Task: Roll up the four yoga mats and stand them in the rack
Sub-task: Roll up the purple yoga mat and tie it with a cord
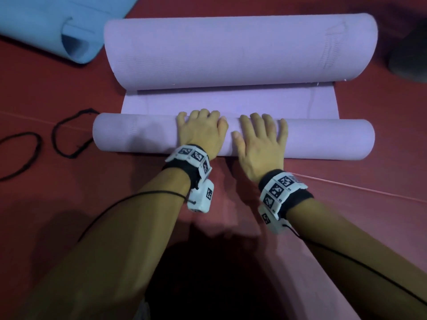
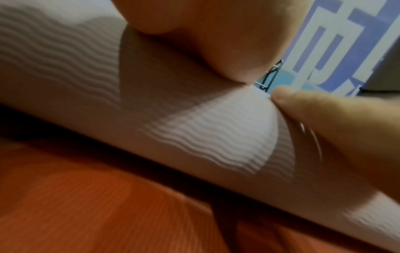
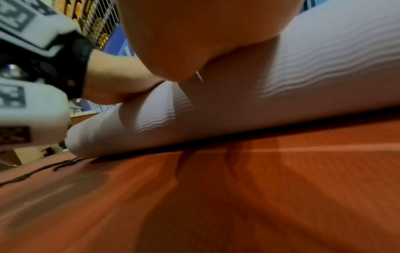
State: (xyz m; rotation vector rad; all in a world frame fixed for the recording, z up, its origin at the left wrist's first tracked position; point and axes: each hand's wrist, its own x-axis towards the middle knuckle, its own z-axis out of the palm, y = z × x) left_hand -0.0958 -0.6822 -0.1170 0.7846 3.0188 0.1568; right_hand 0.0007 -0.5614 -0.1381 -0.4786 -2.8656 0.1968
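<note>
The lilac yoga mat [image 1: 231,100] is soft foam with a fine wavy ribbing, curled into a slim cylinder at the near end and a fatter loose roll at the far end, a flat strip between. It lies on the red floor [image 1: 323,227]. The left hand [image 1: 201,132] and right hand [image 1: 261,144] press flat on the slim roll, fingers spread, side by side. A blue mat [image 1: 46,24] lies at the floor's far left.

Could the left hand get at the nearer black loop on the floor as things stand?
Probably yes. The left hand rests on the purple roll, and the black loop lies on bare red floor by the roll's left end, nothing between; it must leave the roll first.
</note>
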